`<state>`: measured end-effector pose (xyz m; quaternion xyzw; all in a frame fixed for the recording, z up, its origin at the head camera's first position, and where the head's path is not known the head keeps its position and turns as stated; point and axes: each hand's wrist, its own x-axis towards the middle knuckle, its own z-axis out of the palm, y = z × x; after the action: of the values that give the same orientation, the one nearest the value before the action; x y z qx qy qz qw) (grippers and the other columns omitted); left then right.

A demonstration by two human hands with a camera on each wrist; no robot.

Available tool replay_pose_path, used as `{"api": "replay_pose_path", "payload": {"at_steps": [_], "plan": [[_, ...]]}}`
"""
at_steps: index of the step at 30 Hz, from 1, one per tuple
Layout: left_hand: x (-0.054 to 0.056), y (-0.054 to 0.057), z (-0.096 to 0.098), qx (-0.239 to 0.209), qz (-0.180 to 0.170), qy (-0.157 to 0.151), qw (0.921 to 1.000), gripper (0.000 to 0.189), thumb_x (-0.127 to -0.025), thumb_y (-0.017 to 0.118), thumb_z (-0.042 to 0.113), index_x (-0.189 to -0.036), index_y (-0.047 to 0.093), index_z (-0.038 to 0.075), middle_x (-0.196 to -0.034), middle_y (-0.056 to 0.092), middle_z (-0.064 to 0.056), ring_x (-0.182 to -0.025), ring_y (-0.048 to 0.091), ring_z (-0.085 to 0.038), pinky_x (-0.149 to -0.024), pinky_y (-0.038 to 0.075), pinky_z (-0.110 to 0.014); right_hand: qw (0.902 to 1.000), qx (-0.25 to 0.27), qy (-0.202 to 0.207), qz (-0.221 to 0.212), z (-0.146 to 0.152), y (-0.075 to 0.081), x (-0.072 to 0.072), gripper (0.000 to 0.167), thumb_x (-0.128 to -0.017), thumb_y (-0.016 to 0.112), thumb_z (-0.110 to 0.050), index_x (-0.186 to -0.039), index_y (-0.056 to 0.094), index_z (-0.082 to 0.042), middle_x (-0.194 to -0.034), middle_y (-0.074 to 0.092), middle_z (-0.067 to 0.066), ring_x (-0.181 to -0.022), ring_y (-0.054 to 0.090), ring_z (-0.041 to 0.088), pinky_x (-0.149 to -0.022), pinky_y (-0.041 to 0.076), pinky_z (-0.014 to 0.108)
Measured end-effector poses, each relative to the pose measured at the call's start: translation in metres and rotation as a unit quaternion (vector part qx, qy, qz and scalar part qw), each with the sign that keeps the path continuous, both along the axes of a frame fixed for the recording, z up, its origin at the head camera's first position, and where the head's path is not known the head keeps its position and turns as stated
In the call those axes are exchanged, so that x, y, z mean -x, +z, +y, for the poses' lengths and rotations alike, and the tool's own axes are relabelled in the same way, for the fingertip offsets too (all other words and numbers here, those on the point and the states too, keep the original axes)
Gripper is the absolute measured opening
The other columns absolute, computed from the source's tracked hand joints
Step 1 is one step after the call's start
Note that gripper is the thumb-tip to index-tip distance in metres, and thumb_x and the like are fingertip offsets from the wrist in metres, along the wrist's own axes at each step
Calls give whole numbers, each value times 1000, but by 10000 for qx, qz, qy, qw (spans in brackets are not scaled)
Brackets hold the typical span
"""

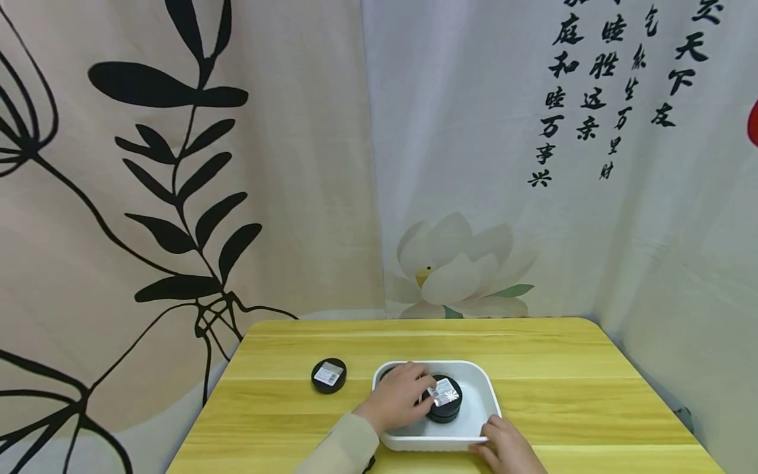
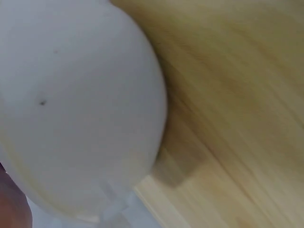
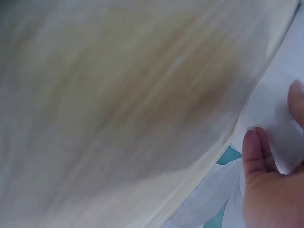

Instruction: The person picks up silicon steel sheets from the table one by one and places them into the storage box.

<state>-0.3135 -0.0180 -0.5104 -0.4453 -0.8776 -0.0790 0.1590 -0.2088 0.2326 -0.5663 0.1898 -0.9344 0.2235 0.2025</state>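
A white tray with raised walls stands near the front of the table. Inside it lies a round black tin with a silver-white label, apparently stacked on another. My left hand reaches over the tray's left wall, its fingers and thumb curled about the tin's left side; the hand hides part of the contents. A dark rim shows behind its knuckles. My right hand pinches the tray's front right corner; in the right wrist view, thumb and fingers are at the tray's white wall.
Another labelled black tin lies on the wooden table, left of the tray. A dark object peeks out beside the left sleeve. Behind the table hangs a printed curtain.
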Motion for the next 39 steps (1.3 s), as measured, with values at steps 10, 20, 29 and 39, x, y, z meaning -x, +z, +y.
{"api": "replay_pose_path", "payload": {"at_steps": [10,20,29,39], "plan": [[-3,-12,-14,-636,666,-162,9956,5,-94,66,29,-94,68,24,-87,57,11,-81,53,-7,-78,48,-25,10000,-7,80,11,3,-4,1,27,-75,85,-27,-72,59,-23,-79,48,-16,-72,42,-1,-63,42,26],[-4,-26,-22,-1210,899,-7,9886,9,-89,70,29,-94,65,23,-90,60,10,-85,58,-9,-84,50,-28,9998,-6,-29,208,2,-3,0,29,-74,86,-28,-71,58,-24,-79,46,-17,-71,41,-1,-62,41,25],[-6,-30,-26,-1618,1118,54,9804,10,-86,72,25,-92,65,22,-87,59,10,-86,59,-9,-85,50,-27,9995,-39,17,327,0,-2,1,28,-73,86,-28,-72,59,-23,-78,45,-17,-71,40,-2,-62,40,25],[-7,-31,-30,-1764,1085,40,9783,7,-87,70,24,-90,65,21,-87,60,10,-85,59,-8,-82,50,-26,9996,-43,43,282,1,-2,1,27,-74,86,-28,-72,60,-23,-79,46,-17,-72,40,-2,-62,41,25]]}}
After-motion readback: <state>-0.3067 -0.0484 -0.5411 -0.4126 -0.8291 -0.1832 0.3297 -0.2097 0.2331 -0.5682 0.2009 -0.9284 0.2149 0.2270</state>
